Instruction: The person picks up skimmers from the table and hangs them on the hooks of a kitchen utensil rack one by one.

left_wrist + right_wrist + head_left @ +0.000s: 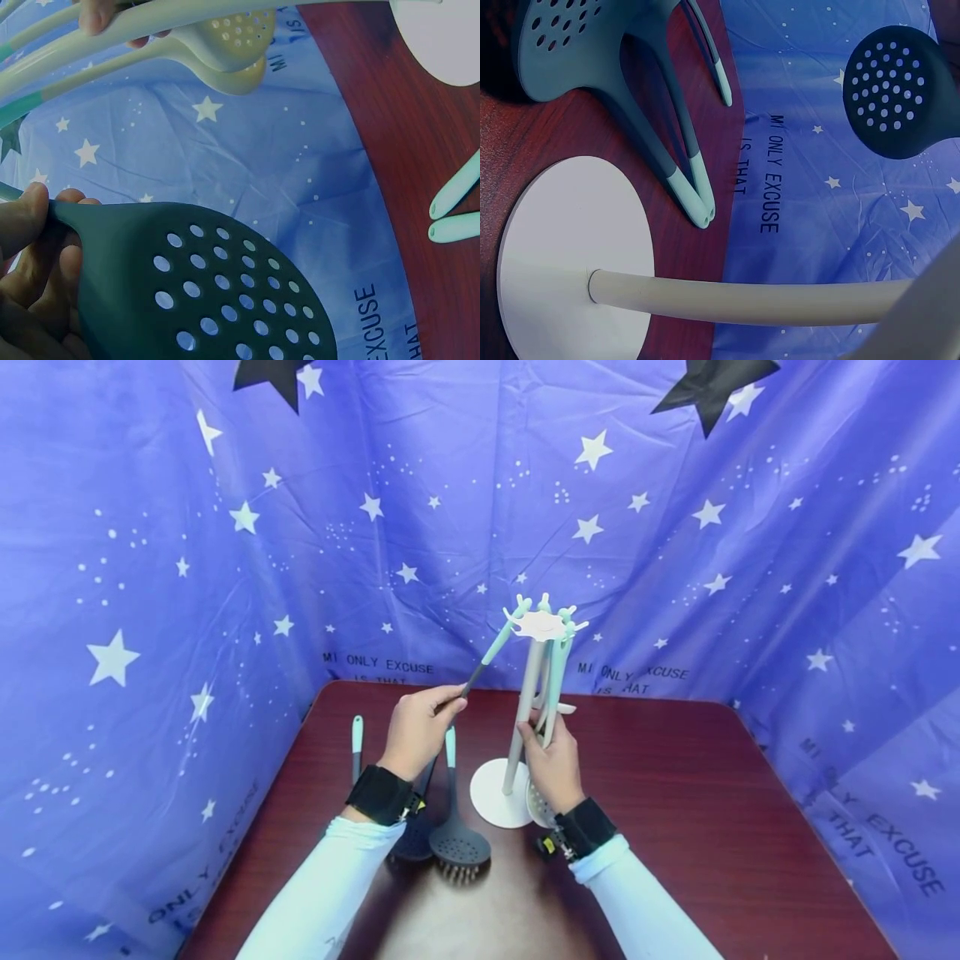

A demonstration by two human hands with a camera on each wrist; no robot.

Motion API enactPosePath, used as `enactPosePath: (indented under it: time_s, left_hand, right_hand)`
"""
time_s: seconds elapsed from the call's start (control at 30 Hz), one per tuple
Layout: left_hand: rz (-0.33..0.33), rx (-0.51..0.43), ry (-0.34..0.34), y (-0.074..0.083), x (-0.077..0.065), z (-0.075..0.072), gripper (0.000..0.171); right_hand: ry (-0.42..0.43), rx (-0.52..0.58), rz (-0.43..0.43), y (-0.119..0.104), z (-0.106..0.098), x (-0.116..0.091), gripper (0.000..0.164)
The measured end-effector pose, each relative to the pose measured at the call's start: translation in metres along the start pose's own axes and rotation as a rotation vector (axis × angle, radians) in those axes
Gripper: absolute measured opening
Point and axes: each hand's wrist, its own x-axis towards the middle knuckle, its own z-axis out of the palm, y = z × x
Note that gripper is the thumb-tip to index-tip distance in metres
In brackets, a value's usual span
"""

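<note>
A white utensil stand (527,693) with a round base (495,802) and a ring of hooks at its top stands on the table. My left hand (416,735) pinches a dark skimmer (120,255) by its shaft, close to the perforated head. The skimmer's mint handle (498,642) slants up to the hooks on the stand's left side; whether it is hooked cannot be told. My right hand (557,768) grips the stand's pole low down, among beige-shafted utensils hanging there. One of these, a beige skimmer (217,56), shows in the left wrist view.
Left of the base, a dark perforated utensil (453,837) and another dark one (411,843) lie on the red-brown table (675,802). A third mint handle (357,735) sticks out beyond my left hand. A blue starry curtain (465,543) surrounds the table.
</note>
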Motion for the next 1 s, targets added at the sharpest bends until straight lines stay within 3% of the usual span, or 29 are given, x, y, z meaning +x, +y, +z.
enactPosePath:
  time_s: [0.33, 0.53, 0.73, 0.83, 1.0]
  left_hand:
    - [-0.085, -0.063, -0.04, -0.007, -0.004, 0.008, 0.024]
    - [-0.111, 0.025, -0.09, -0.02, -0.009, 0.014, 0.023]
    - [-0.218, 0.15, -0.186, -0.056, -0.02, 0.007, 0.024]
    - [-0.301, 0.217, -0.227, -0.081, -0.023, -0.006, 0.03]
    - [-0.464, 0.357, -0.277, -0.123, -0.031, -0.034, 0.046]
  right_hand:
    - [-0.007, 0.012, 0.009, 0.0, 0.0, -0.003, 0.03]
    - [0.003, 0.018, -0.02, 0.001, 0.0, -0.002, 0.028]
    - [-0.01, 0.061, -0.041, 0.003, 0.0, 0.002, 0.028]
    - [-0.021, 0.083, -0.009, 0.0, 0.001, 0.002, 0.028]
    - [-0.032, 0.085, 0.04, -0.027, -0.003, -0.003, 0.024]
